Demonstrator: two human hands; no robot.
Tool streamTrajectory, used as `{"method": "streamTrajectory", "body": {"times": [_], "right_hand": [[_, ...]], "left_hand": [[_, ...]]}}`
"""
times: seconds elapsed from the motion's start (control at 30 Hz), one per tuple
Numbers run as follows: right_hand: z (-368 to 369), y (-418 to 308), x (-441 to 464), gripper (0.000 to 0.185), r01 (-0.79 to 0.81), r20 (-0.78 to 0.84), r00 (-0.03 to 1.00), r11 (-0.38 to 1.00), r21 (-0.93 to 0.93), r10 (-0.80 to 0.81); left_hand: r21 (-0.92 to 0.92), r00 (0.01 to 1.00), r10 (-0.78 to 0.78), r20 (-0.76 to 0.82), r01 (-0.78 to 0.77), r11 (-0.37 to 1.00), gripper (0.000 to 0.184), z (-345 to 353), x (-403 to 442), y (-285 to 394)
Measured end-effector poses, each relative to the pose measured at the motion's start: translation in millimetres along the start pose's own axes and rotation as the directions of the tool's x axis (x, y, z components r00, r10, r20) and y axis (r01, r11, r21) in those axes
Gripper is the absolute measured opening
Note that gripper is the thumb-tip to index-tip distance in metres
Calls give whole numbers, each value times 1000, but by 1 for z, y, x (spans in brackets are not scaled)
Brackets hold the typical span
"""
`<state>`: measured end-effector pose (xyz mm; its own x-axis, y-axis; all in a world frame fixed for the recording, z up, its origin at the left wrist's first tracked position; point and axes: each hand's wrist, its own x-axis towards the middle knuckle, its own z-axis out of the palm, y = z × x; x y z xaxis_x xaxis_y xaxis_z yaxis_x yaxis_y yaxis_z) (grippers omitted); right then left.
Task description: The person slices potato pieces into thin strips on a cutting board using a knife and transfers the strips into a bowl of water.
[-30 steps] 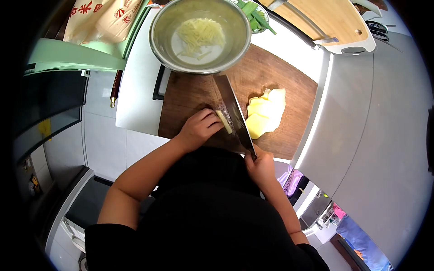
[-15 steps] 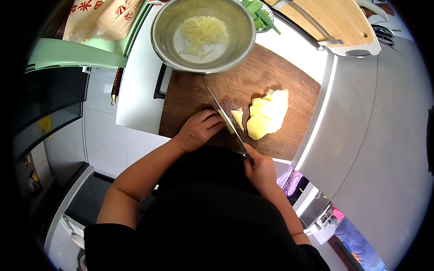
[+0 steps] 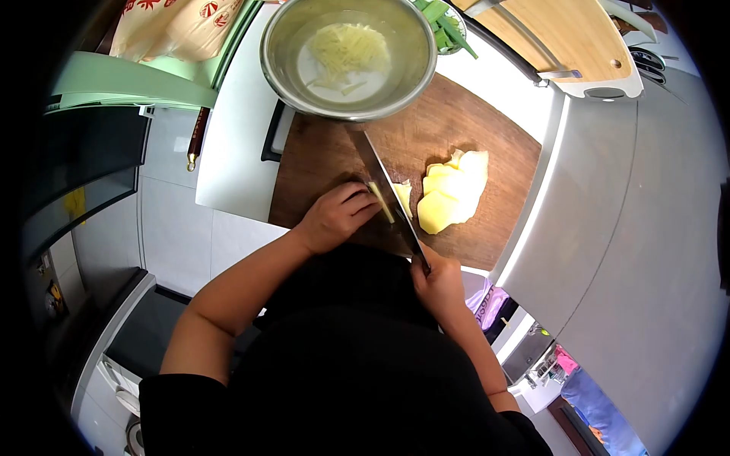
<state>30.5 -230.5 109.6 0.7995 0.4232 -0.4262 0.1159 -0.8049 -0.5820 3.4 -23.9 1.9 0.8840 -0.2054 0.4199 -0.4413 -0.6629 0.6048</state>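
My right hand (image 3: 439,284) is wrapped round the handle of a kitchen knife (image 3: 378,171), its dark blade slanting up and left over the wooden cutting board (image 3: 319,159). Left of the blade, the curled fingers of my left hand (image 3: 338,217) hold pale yellow potato pieces (image 3: 382,202) against the board. How many are under the fingers is hidden. A small potato offcut (image 3: 404,196) lies just right of the blade, partly covered by it. Farther right, overlapping potato slices (image 3: 452,194) lie in a fanned pile.
Beyond the board's far edge, a steel bowl (image 3: 421,85) holds potato shreds (image 3: 350,52) in cloudy liquid. Cut green vegetable pieces (image 3: 449,26) sit in a dish behind it. A light wooden board (image 3: 574,38) stands at the upper right. Printed bags (image 3: 182,30) are at the upper left.
The knife has tilted and shifted slightly right, so its broad side now shows and it covers part of the offcut. My left hand stays on the potato pieces. The whole view has shifted slightly.
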Motion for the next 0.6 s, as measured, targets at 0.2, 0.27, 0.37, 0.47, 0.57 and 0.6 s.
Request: {"method": "streamTrajectory", "body": {"times": [0.2, 0.27, 0.37, 0.47, 0.57, 0.6], "right_hand": [[0, 2, 0, 35, 17, -5, 1000, 1000, 0, -17], [0, 2, 1, 35, 9, 4, 1000, 1000, -1, -9], [2, -1, 4, 36, 13, 20, 1000, 998, -63, -11], [7, 1, 8, 38, 31, 3, 1000, 992, -119, -31], [10, 7, 8, 37, 51, -33, 998, 998, -26, -52], [7, 9, 8, 36, 61, -53, 997, 997, 47, -58]], "left_hand": [[5, 1000, -2, 4, 2, 1000, 28, 1, 0, 0], [10, 1000, -3, 6, 3, 1000, 28, 1, 0, -1], [21, 1000, -6, 5, 6, 1000, 26, -3, 2, 2], [22, 1000, 5, -4, -5, 1000, 25, -1, 4, 1], [18, 1000, -1, 11, 1, 1000, 27, -1, 0, 0], [9, 1000, -11, 22, 11, 1000, 28, 0, -1, 1]]}}
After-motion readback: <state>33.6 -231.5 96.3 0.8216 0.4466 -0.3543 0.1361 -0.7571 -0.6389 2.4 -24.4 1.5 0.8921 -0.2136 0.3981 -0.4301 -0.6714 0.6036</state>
